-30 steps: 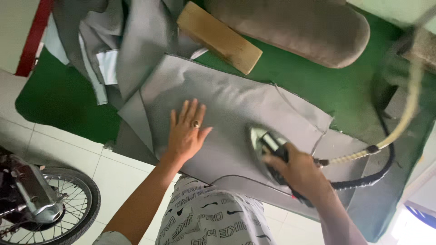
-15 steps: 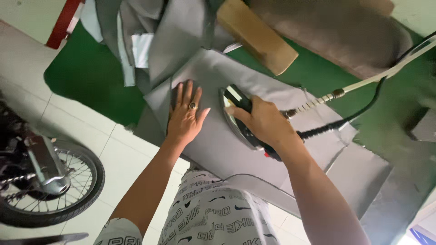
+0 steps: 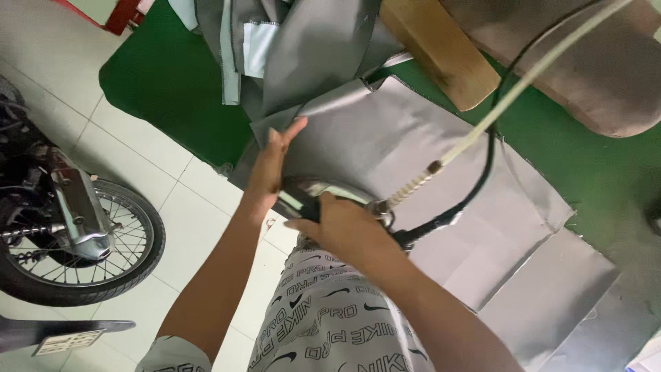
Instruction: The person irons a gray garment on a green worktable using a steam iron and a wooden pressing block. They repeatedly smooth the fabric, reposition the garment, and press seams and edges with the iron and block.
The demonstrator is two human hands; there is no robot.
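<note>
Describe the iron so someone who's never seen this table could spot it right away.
Start at the green table and find the flat grey fabric panel spread on it. At the panel's near edge, the right hand grips the iron, beside the left hand. It is the only shiny metal thing there, trailing a black cord and a pale hose.

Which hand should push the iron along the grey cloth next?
Probably the right hand: it grips the iron on the grey cloth. The left hand lies at the cloth's edge, better placed to hold it flat.
</note>
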